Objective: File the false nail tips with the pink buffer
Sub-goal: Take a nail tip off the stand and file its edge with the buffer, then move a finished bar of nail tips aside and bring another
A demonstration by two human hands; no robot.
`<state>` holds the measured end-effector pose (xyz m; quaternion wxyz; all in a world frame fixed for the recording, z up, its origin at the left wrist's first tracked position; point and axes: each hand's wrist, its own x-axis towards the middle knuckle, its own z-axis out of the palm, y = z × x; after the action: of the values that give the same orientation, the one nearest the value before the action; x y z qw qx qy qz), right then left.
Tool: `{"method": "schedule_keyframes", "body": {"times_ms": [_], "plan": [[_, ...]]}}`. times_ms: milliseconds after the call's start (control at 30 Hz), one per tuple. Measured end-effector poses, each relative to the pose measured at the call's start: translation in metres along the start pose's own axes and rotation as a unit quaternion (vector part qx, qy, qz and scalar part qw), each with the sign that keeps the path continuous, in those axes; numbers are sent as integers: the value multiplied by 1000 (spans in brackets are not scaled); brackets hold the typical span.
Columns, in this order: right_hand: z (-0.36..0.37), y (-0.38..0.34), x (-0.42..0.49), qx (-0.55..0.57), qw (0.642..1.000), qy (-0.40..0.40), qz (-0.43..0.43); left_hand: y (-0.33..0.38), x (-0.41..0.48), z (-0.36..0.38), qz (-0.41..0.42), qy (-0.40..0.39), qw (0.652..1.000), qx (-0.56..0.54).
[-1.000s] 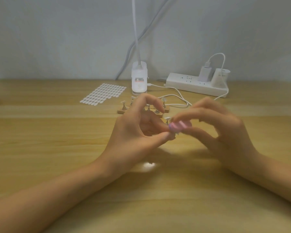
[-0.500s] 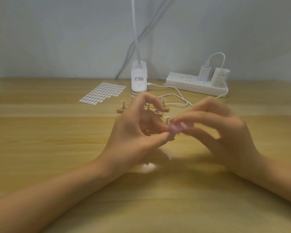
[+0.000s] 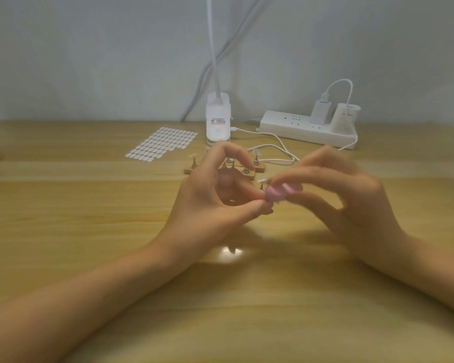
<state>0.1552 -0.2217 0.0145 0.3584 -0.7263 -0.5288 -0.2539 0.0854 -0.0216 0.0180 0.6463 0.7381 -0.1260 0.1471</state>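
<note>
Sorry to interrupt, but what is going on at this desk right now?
A person is filing at a light wooden table. The right hand grips a small pink buffer block in its fingers and holds it against a clear false nail tip; the left hand pinches that tip's small metal stand. More tips on stands sit in a wooden holder just behind the hands.

Dim, soft, even light with a slight grey-green cast. One bright glare patch on the table (image 3: 89, 218), just under the hands. Soft shadows spread beneath both. Right hand (image 3: 351, 205) and pink buffer (image 3: 278, 193) are motion-blurred; left hand (image 3: 215, 203) is sharper. Overall focus soft, wall (image 3: 89, 61) flat.
</note>
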Motion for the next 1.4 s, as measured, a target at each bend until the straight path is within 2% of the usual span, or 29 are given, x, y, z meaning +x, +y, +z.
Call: {"method": "schedule_keyframes", "body": {"times_ms": [300, 467, 533, 633, 767, 867, 967, 1033, 1100, 1167, 1267, 1400], "plan": [[1, -2, 0, 1, 1000, -3, -22, 3, -1, 2, 2, -7, 1000, -11], [-5, 10, 5, 9, 996, 49, 68, 2, -1, 0, 9, -7, 1000, -19], [-5, 6, 4, 25, 997, 56, 47, 3, -1, 0, 7, -9, 1000, -21], [0, 2, 1, 24, 1000, 4, -12, 2, 0, 0, 11, -3, 1000, -16], [-5, 7, 4, 7, 999, 26, 39, 2, -1, 0, 20, 4, 1000, -12], [-1, 2, 2, 26, 1000, 0, -5, 3, -1, 0, 40, 4, 999, 20], [-3, 5, 4, 3, 999, 21, 34, 3, 0, 0, 55, 5, 998, 38], [-4, 3, 5, 15, 999, 33, 27, 4, -1, 0, 66, 2, 997, 45], [0, -1, 2, 22, 1000, 0, -4, 3, -1, 0, 73, 0, 995, 62], [0, 4, 3, 6, 1000, -4, 24, 1, 0, -1, 78, 5, 994, 72], [-10, 16, 10, 3, 994, 43, 105, 0, 3, -6, 103, 23, 993, 52], [-14, 15, 17, 26, 991, 30, 128, 1, 15, -19, 117, 63, 990, 50]]}}
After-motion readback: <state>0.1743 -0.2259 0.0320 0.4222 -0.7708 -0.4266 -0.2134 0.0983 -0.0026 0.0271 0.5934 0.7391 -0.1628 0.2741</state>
